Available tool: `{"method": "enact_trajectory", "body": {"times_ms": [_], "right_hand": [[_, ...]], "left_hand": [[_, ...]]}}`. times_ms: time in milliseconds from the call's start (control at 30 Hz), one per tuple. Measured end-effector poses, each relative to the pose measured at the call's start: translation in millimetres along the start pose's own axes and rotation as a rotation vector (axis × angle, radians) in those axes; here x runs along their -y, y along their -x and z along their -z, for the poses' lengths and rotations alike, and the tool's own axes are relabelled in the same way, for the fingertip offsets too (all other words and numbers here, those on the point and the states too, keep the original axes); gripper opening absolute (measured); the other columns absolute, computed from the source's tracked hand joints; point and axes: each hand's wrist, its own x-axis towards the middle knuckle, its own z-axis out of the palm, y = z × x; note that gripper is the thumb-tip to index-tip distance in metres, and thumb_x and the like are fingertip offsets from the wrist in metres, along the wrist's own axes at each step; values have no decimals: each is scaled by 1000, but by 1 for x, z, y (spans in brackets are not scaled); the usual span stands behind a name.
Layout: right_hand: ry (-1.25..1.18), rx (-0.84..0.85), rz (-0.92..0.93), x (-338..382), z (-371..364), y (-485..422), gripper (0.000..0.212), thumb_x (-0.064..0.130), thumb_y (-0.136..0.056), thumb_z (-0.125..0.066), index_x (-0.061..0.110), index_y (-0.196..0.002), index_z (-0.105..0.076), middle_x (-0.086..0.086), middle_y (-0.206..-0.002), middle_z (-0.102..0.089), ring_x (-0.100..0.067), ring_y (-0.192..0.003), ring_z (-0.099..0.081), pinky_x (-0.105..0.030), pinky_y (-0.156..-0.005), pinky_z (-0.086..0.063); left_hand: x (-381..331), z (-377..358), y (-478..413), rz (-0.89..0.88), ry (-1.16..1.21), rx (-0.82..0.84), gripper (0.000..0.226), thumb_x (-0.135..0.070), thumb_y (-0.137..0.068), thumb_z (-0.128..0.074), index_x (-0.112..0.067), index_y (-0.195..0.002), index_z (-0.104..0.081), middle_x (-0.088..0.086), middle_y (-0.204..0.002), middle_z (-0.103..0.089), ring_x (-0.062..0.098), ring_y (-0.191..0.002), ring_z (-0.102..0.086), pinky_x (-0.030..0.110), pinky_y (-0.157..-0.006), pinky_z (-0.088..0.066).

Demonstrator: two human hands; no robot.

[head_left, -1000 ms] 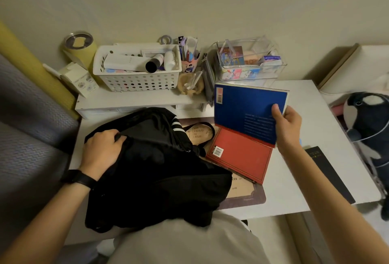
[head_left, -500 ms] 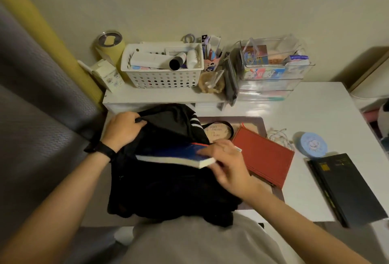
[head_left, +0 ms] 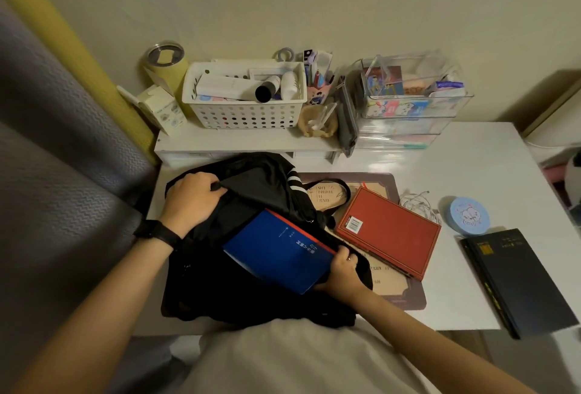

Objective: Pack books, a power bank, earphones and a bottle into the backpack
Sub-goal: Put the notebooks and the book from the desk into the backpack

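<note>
The blue book is gripped at its near right corner by the right hand, fingers curled round the edge. It is laid slantwise over the black backpack, its long axis judged to run from that hand up and left toward the opening, which is held apart by the left hand, clenched on the fabric rim. A push along that axis is called for; the red book is seen just right of the bag

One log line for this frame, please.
step: blue book partly in backpack | left grip: holds backpack opening | right grip: holds blue book | waiting: red book, dark book
</note>
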Motion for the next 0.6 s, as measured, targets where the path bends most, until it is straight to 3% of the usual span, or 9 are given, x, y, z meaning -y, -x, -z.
{"method": "enact_trajectory", "body": {"times_ms": [67,133,200,300,433,533,600], "right_hand": [[-460,104,-188,0,-7,-2,67,13,-70,-80,-2,-121,-39,-19,-125,-47,-30,-111,-51,-38,-96,-48],[-933,262,-295,-1,-9,-7,26,1,-73,-61,-1,-99,-55,-20,-114,-59,-29,-98,-59,-40,-87,-53],[-1297,403,-341,-3,-10,-14,27,8,-78,-58,1,-104,-57,-20,-115,-60,-34,-106,-60,-43,-89,-51],[-1338,466,-349,5,-12,-19,38,27,-89,-63,5,-118,-52,-21,-120,-59,-35,-106,-61,-46,-82,-54],[-1132,367,-340,23,-22,-26,33,14,-94,-57,4,-124,-49,-16,-103,-64,-28,-85,-67,-36,-60,-58],[-1043,323,-245,37,-21,-23,20,11,-96,-53,0,-113,-51,-19,-99,-65,-21,-67,-71,-28,-53,-57],[-1082,341,-152,43,-17,-18,12,13,-98,-49,4,-104,-55,-18,-99,-66,-18,-65,-71,-26,-56,-58]], "left_hand": [[-2,-2,2,-10,-6,2,26,-34,-89,-55,-19,-69,-61,1,-70,-62,22,-69,-60,39,-66,-52],[-2,-3,3,-5,-14,2,25,-33,-90,-55,-18,-71,-62,0,-71,-63,22,-69,-59,39,-66,-52],[-2,-3,2,-6,-5,3,24,-33,-90,-55,-19,-72,-63,0,-71,-63,22,-70,-60,39,-66,-53],[-2,-2,2,-6,0,8,24,-34,-89,-55,-19,-71,-63,0,-71,-63,23,-70,-60,39,-66,-53],[-4,1,3,-2,-3,5,25,-34,-89,-56,-18,-72,-64,1,-70,-64,24,-71,-61,39,-66,-53],[-8,5,2,13,-12,-4,23,-34,-90,-56,-16,-77,-66,3,-74,-64,25,-75,-61,38,-68,-52],[-8,8,-1,27,-19,-16,24,-33,-91,-56,-14,-79,-66,5,-77,-64,27,-77,-60,37,-68,-51]]}}
